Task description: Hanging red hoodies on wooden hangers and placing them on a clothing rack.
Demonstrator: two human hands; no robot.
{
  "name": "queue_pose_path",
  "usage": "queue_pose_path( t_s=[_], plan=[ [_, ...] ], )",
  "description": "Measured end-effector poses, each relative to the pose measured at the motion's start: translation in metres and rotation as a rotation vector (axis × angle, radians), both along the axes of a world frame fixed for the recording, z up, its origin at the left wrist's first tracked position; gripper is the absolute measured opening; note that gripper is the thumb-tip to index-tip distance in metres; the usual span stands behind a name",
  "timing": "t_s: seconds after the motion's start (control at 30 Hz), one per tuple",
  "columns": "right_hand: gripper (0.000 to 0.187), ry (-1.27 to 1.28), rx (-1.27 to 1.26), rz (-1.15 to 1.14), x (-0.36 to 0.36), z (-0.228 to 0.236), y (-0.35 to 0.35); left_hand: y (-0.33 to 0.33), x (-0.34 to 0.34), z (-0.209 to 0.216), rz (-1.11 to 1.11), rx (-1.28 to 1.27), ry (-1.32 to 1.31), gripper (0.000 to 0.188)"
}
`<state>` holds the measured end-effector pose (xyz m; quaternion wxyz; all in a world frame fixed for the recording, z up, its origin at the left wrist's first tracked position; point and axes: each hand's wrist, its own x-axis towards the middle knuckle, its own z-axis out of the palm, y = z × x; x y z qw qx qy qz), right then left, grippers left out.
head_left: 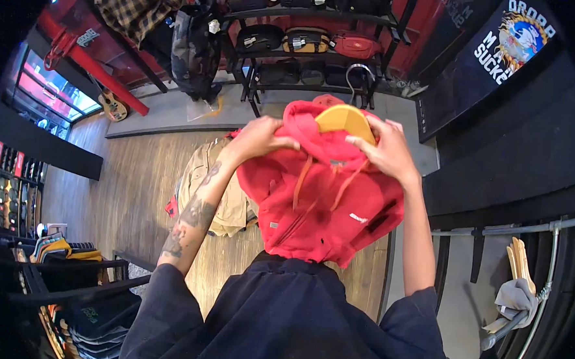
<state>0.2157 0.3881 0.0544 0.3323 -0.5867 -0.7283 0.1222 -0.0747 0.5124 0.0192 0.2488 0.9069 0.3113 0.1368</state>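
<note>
The dark shirt (287, 316) is closest; past it, left hand (261, 139) and right hand (393, 151) hold the red hoodie (322, 197), the yellow hanger (344, 120) nearer the right.

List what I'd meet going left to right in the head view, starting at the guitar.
Guitar → dark camouflage item → left hand → yellow hanger → right hand → grey cloth on the rail. Red hoodie left out: it overlaps both hands and the hanger.

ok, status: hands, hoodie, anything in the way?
Left hand and right hand gripping hoodie, either side of neck. Hanger in neck opening. No obstruction visible between hands.
</note>
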Motion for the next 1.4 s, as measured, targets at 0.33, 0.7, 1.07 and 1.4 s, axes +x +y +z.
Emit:
queue_pose_path(
  t_s=[0.33, 0.7, 1.07, 1.4],
  plan=[
    [0.086, -0.277, -0.218, -0.444, -0.044, -0.234, 0.045, 0.033, 0.081, -0.199, 0.059, 0.280, -0.314, 0.069],
    [0.045, 0.054, -0.971, 0.011, -0.114, -0.267, -0.089, -0.071, -0.004, -0.249, -0.565, -0.755, 0.731, 0.047],
    [0.038, 0.325, -0.464, -0.708, -0.045, -0.268, 0.057, 0.046, 0.092, -0.273, 0.328, -0.450, -0.375, 0.034],
    [0.031, 1.113, -0.745, -0.490, -0.076, -0.247, 0.023, 0.024, 0.116, -0.231, 0.365, -1.320, -0.539, 0.013]
  ],
)
